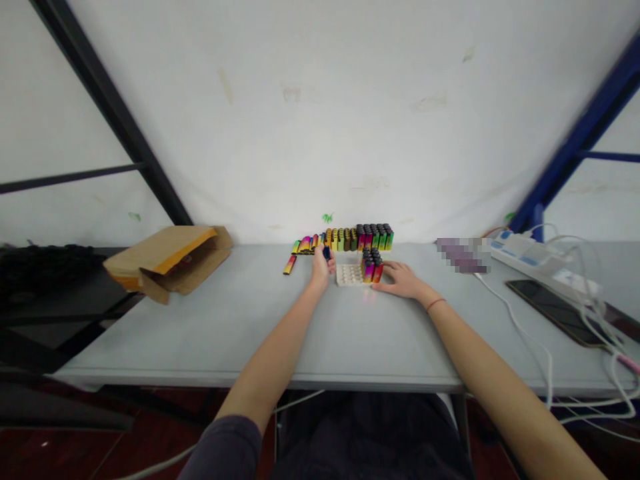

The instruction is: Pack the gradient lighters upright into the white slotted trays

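My left hand (321,268) is closed round a small stick with a dark blue-black top (327,253), shaped like a lighter; the fingers cover most of it. Just right of it lies a white tray (345,275) with rows of round holes. Colourful lighter-like sticks with black tops (372,268) stand upright together in the tray's right part. My right hand (404,281) grips that end of the tray, thumb at the front and fingers behind. Several similar sticks (306,245) lie in a loose pile behind my left hand, and a single one (289,265) lies nearer.
Behind the tray, more sticks (375,237) stand in rows near the wall. An open cardboard box (170,260) lies at the left. On the right are a phone (555,310), a power strip (545,263) and loose white cables (517,317). The table's front edge (375,384) runs below my forearms.
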The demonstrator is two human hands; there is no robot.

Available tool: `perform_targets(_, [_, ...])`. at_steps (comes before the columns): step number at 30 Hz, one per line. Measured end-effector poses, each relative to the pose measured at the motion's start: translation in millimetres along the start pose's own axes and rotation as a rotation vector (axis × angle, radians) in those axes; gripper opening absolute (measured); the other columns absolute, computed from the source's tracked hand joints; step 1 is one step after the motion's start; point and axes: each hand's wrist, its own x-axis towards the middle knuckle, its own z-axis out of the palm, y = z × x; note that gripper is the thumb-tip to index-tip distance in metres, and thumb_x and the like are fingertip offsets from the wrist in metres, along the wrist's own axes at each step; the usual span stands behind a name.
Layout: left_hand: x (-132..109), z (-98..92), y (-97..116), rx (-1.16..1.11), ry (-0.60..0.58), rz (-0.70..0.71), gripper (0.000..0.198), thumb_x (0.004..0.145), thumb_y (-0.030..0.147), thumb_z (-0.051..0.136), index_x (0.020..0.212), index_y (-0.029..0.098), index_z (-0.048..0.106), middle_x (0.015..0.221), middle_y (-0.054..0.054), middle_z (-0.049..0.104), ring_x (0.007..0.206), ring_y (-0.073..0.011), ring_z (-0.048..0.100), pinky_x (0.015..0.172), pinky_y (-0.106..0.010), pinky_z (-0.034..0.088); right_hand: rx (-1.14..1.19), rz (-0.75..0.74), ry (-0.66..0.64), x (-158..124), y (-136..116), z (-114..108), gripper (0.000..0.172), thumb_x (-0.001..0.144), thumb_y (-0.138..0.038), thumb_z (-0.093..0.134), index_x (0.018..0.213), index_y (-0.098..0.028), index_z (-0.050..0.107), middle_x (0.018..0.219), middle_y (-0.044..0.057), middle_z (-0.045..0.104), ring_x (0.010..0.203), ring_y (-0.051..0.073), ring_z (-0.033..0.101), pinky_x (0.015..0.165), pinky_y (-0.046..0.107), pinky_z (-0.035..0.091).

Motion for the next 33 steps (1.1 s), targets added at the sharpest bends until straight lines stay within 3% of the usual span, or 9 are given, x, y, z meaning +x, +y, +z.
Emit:
perform_targets(3, [0,4.9,-1,0.057,-0.058,0.121,0.053,0.097,0.07,0.048,0.073,0.022,0.045,0.05,0.008,0.037,0.038,-0.0067,0.029,0.041,-0.019,0.026,-0.006,0.0,0.005,0,0,1,0.085,0.091,-0.08,0.057,0.149,-0.017,0.062,0.159,0.019,0.053,0.147,0.041,0.047,0.123,0.052,0.035])
perform_targets(6, [0,11.0,-8,0.184,-0.1,0.321,0.048,0.099,0.067,0.051,0.082,0.022,0.05,0.065,0.003,0.054,0.051,-0.0094,0.049,0.052,-0.021,0.043,-0.012,-0.005,0.006,0,0,1,0.086,0.092,-0.079,0.057,0.15,-0.016,0.06,0.159,0.019,0.053,0.147,0.041,0.047,0.123,0.052,0.035])
perform_targets(9, [5,12.3,-16,0.424,-0.12,0.549,0.04,0.101,0.06,0.054,0.092,0.021,0.061,0.093,-0.006,0.069,0.086,-0.0175,0.068,0.078,-0.029,0.056,-0.014,-0.002,0.007,1,0,2,0.087,0.091,-0.078,0.058,0.151,-0.016,0.059,0.158,0.02,0.054,0.147,0.041,0.048,0.123,0.052,0.035])
perform_targets(12, [14,5.4,-24,0.646,-0.122,0.708,0.037,0.102,0.053,0.057,0.101,0.019,0.071,0.11,-0.012,0.073,0.112,-0.0244,0.067,0.097,-0.036,0.055,-0.014,0.002,0.009,1,0,2,0.086,0.091,-0.078,0.059,0.15,-0.015,0.06,0.158,0.02,0.054,0.147,0.041,0.048,0.123,0.053,0.035])
perform_targets(20, [30,-15.4,-33,0.82,-0.225,0.724,0.027,0.1,0.038,0.061,0.112,0.02,0.077,0.121,-0.012,0.078,0.115,-0.0264,0.071,0.103,-0.041,0.056,-0.02,0.006,-0.003,0,-2,0,0.085,0.092,-0.08,0.056,0.15,-0.018,0.06,0.16,0.018,0.053,0.148,0.04,0.047,0.124,0.052,0.034])
perform_targets(33, [12,-4.2,-26,0.894,-0.268,0.686,0.02,0.096,0.029,0.064,0.111,0.023,0.077,0.114,-0.009,0.077,0.109,-0.0251,0.07,0.105,-0.038,0.052,-0.001,0.0,0.005,1,-1,1,0.085,0.091,-0.08,0.057,0.15,-0.019,0.061,0.159,0.018,0.054,0.147,0.041,0.047,0.123,0.054,0.035])
